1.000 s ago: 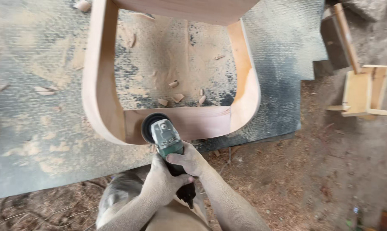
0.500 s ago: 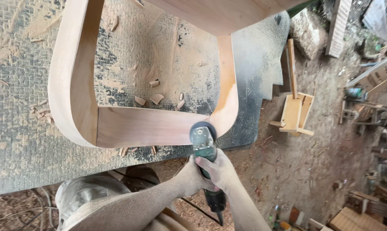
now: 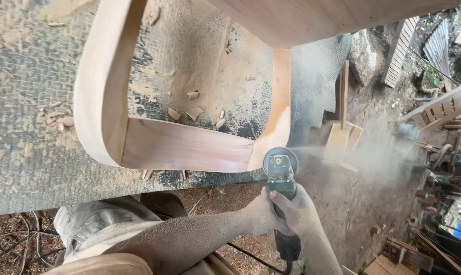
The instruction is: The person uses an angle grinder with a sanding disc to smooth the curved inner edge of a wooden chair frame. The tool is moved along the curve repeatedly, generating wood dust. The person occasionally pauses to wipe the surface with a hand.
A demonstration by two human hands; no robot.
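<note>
Both hands, left hand point(image 3: 261, 216) and right hand point(image 3: 302, 214), are closed around the green angle grinder point(image 3: 281, 183). Its disc touches the near right rounded corner of the pale curved wooden frame point(image 3: 190, 147), lying on the dusty grey desk point(image 3: 32, 163), sawdust blowing right

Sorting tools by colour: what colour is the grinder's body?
Dark green, black toward the cord end; the grinder shows in the head view.

Smooth, pale bare wood on the curved frame point(image 3: 184, 145); matt green plastic on the grinder point(image 3: 281, 175); rough, dust-caked woven mat point(image 3: 32, 147) beneath, wood chips point(image 3: 192, 112) scattered.
</note>
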